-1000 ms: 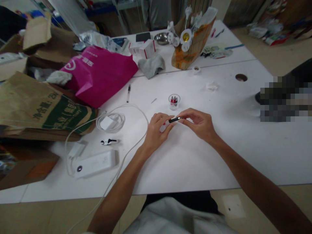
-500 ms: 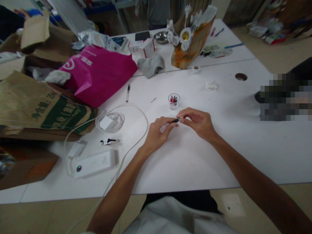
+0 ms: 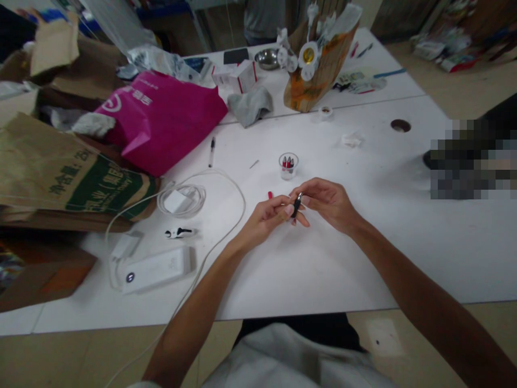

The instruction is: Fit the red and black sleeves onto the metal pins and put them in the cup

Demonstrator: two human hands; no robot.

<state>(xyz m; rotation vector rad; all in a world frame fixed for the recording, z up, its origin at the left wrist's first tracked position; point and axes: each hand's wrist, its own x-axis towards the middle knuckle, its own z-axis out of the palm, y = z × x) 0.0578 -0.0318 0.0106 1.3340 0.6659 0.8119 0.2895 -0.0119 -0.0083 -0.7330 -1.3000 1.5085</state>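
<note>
Pen section [image 3: 297, 207]: black, silver tip [image 3: 299, 196], tilted between fingertips. Left hand [image 3: 267, 218]: pinched on black part. Right hand [image 3: 330, 202]: pinched at tip.

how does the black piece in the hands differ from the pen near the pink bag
The black piece is held by the left hand and right hand; the pen lies on the table. The black piece's visible part looks shorter than the pen. The black piece has a shiny silvery end, while the pen has a pale barrel. Both are partly black.
</note>
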